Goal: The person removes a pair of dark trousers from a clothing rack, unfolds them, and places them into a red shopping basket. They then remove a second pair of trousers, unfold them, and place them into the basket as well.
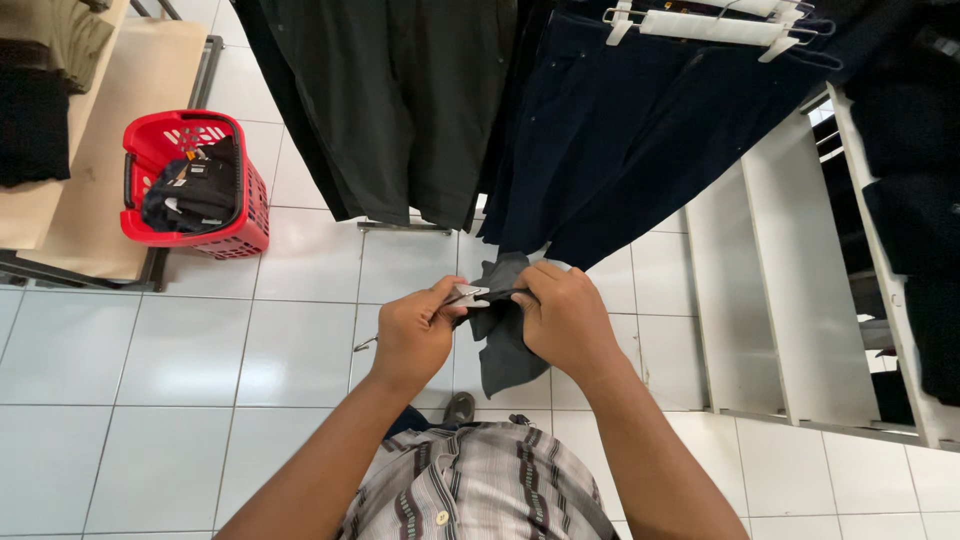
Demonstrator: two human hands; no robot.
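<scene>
Both hands meet at frame centre: left hand [415, 335] pinches the pale clip end of a hanger [470, 294], thumb and fingers pressed together on it; right hand [565, 318] is closed over the hanger's other end and the top edge of a dark grey garment [505, 335], which hangs from between the hands down toward 6 o'clock, above the white tiled floor [180, 360]. Risk, as judged: the cloth seems held only along its top edge, so if the clip springs open or the right-hand pinch slackens, the garment could slide free and drop to the floor; the clip could also nip a fingertip. Counts: hands, two; hanger in hand, one; grey garment in hand, one. At 10 o'clock, one red basket [195, 185] holding dark folded items, number unclear. At 12 to 1 o'clock, hanging dark trousers [400, 100], at least two pairs; one white hanger [710, 25] at top.
</scene>
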